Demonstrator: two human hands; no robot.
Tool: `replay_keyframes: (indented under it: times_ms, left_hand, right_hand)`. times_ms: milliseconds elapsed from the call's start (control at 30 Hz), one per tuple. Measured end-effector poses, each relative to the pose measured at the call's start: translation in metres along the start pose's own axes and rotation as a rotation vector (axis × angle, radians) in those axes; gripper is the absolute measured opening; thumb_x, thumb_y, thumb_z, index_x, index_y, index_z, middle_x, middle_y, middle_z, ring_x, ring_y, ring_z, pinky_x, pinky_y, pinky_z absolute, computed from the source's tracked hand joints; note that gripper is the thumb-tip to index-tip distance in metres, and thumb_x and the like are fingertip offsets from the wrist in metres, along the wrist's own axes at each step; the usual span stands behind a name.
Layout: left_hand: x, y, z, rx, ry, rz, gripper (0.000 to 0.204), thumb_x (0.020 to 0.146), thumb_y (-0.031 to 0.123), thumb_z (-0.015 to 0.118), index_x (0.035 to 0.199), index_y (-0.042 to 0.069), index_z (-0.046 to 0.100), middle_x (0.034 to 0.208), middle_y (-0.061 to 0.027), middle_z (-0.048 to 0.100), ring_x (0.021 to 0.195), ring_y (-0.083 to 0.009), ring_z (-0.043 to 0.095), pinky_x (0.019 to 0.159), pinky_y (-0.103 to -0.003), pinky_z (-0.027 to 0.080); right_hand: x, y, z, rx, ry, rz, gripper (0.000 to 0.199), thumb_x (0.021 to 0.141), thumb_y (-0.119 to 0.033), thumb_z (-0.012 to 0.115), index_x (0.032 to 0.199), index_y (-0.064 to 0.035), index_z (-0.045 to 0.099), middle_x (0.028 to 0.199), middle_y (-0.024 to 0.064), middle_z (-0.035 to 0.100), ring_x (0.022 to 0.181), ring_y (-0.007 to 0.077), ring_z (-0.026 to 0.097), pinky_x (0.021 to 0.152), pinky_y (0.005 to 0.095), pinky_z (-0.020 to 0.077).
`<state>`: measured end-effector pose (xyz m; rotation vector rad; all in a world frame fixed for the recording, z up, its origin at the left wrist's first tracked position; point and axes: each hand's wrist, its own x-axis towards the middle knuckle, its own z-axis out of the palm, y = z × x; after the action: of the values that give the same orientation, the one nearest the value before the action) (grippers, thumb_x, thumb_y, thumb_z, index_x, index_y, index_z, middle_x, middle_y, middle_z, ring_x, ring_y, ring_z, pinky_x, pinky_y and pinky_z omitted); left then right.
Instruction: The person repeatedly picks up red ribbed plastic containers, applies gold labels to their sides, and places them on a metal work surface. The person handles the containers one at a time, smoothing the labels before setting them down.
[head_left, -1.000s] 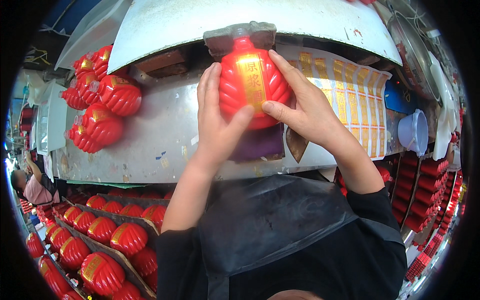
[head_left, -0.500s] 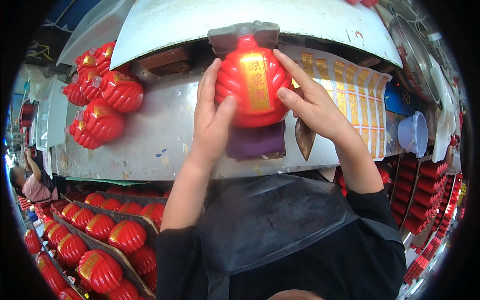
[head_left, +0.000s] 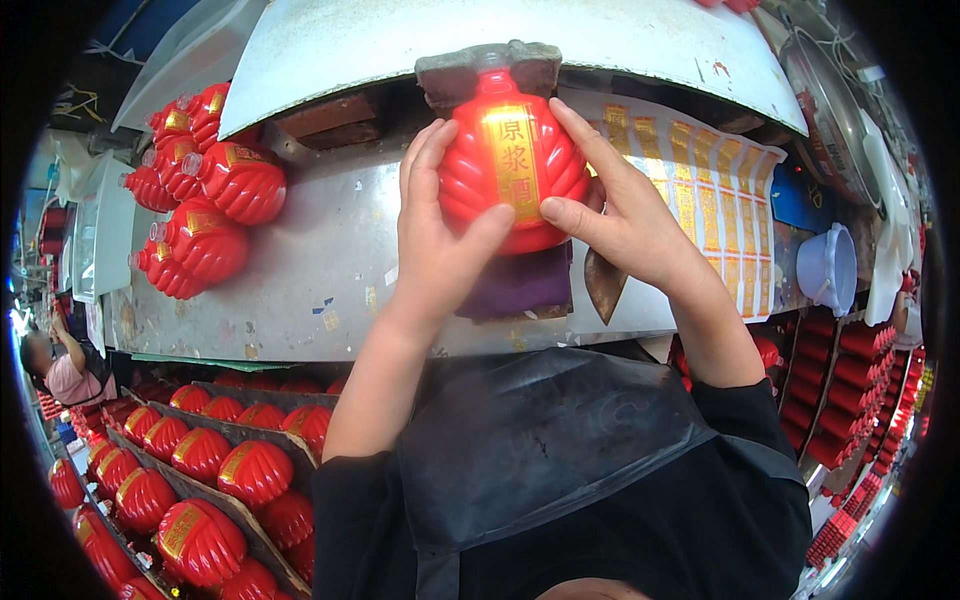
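Observation:
A glossy red ribbed bottle [head_left: 513, 160] lies with its clear neck pointing away from me, a gold label running down its upper face. My left hand [head_left: 445, 215] cups its left side, the thumb on the label's lower left edge. From the right, my right hand [head_left: 625, 210] wraps the other side, its thumb by the label's lower right edge. The neck rests in a notched grey block [head_left: 435, 80]. Below the bottle is a purple cloth pad [head_left: 512, 290]. A dark pointed blade-like piece [head_left: 604, 285] lies beside my right hand.
Sheets of gold labels [head_left: 715, 190] lie right of the bottle, with a pale lilac bucket [head_left: 826, 268] beyond. Several red bottles [head_left: 240, 182] are grouped at the left of the metal worktop [head_left: 320, 240]. More fill racks [head_left: 245, 500] at lower left. Another person [head_left: 75, 372] is at far left.
My left hand has shifted right, its thumb moving inward to the label's lower edge. My right thumb has slid down and left towards it. The bottle stays nearly in place.

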<state>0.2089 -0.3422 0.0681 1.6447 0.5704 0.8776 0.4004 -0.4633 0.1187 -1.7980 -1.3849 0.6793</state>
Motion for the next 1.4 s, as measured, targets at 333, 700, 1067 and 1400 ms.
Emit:
replay_keyframes:
  times_ms: [333, 700, 1067, 1400]
  left_hand:
    - [0.0, 0.0, 0.003, 0.079, 0.029, 0.026, 0.084, 0.082, 0.023, 0.081, 0.153, 0.0, 0.042, 0.157, -0.0226, 0.04, 0.146, -0.0356, 0.042, 0.122, -0.046, 0.036]
    - [0.002, 0.0, 0.003, 0.113, 0.026, 0.034, 0.084, 0.082, 0.025, 0.08, 0.153, 0.0, 0.042, 0.156, -0.0224, 0.041, 0.146, -0.0361, 0.043, 0.122, -0.046, 0.036]
    - [0.001, -0.001, 0.001, 0.208, 0.014, 0.108, 0.083, 0.084, 0.026, 0.078, 0.155, 0.003, 0.042, 0.159, -0.0232, 0.041, 0.149, -0.0386, 0.041, 0.123, -0.047, 0.034]
    - [0.001, -0.007, -0.007, 0.164, 0.007, 0.121, 0.059, 0.102, 0.025, 0.056, 0.155, 0.001, 0.046, 0.162, -0.0218, 0.043, 0.153, -0.0354, 0.038, 0.126, -0.043, 0.029]
  right_hand:
    - [0.002, 0.003, 0.003, -0.061, 0.038, -0.071, 0.092, 0.093, -0.037, 0.077, 0.168, -0.0115, 0.03, 0.154, 0.0227, 0.052, 0.111, 0.0218, 0.066, 0.092, 0.0336, 0.0549]
    - [0.027, 0.0, -0.037, 0.531, 0.14, 0.271, 0.046, 0.11, -0.044, 0.052, 0.13, -0.0083, 0.073, 0.111, 0.0027, 0.071, 0.101, 0.0068, 0.063, 0.092, 0.0206, 0.0485]
    - [0.052, -0.039, -0.021, -0.431, 0.302, -0.673, 0.03, 0.087, 0.002, 0.075, 0.117, -0.0042, 0.073, 0.102, 0.011, 0.075, 0.088, 0.0313, 0.074, 0.08, 0.0355, 0.0598]
    - [-0.023, -0.008, 0.008, -0.362, 0.081, -1.027, 0.02, 0.08, -0.004, 0.077, 0.1, -0.0065, 0.077, 0.101, 0.01, 0.077, 0.093, 0.0252, 0.076, 0.075, 0.0362, 0.0599]
